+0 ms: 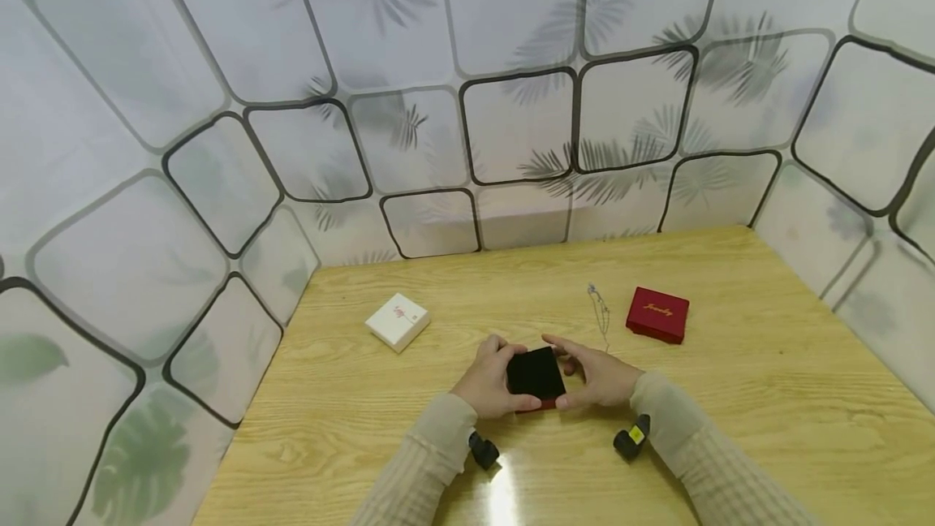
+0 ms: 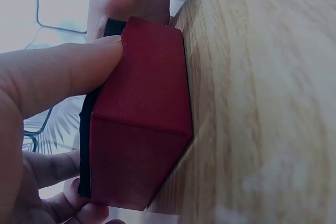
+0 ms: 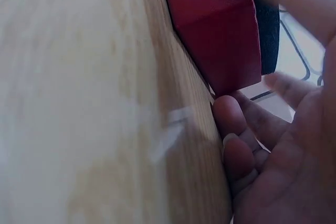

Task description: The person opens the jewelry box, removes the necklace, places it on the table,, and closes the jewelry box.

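Note:
A red box base (image 2: 142, 77) stands on the wooden table, with a black pad (image 1: 536, 373) at its top whose edge shows above the red walls. My left hand (image 1: 491, 378) grips its left side, thumb on the near edge and fingers round the far side. From the right, my right hand (image 1: 601, 376) holds it too, thumb at the near right corner and fingertips at the far edge. In the right wrist view, the red wall (image 3: 220, 40) rests on the table beside my curled lower fingers. What lies under the pad is hidden.
A white box (image 1: 398, 321) lies at the back left of the table (image 1: 329, 428). Behind my right hand lies a thin silvery chain (image 1: 601, 311), with a red lid marked in gold (image 1: 658, 314) to its right. Patterned cloth (image 1: 409, 144) hangs behind and at both sides.

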Motion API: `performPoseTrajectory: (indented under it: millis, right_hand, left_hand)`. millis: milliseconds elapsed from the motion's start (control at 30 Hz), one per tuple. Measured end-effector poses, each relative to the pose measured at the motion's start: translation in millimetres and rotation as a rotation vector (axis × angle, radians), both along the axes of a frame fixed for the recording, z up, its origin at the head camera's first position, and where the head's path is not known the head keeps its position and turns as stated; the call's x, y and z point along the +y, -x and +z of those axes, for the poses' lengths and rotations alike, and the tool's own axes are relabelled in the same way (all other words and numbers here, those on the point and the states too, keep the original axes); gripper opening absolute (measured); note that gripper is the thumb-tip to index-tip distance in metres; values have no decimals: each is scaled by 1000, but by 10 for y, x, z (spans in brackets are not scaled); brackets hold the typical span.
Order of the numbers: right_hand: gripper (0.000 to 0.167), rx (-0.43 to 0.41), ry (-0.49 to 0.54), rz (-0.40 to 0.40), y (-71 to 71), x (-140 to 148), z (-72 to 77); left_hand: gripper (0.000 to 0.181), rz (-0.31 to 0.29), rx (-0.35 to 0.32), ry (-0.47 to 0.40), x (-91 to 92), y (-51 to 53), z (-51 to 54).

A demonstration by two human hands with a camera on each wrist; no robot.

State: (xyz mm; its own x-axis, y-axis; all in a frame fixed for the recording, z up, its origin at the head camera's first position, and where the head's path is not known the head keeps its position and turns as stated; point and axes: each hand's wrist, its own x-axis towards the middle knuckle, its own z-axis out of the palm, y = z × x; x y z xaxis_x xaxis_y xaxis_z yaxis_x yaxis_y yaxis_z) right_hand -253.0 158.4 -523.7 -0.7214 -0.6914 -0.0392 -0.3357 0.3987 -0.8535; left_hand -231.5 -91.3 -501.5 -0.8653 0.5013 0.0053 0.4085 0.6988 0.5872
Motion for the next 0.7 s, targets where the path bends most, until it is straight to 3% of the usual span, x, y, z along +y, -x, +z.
performPoseTrajectory:
  millis: [233,533,700]
  right_hand:
    - [68,45,71,73,-9,7,21]
    - [69,58,46,59,-18,5,33]
    - [65,99,51,74,2,12,-6]
  left_hand:
    - [84,-2,2,7,1,-9,10]
    - [93,-24,-8,38,-22,-20,46]
    - [87,-51,-31,35,-72,-12,60]
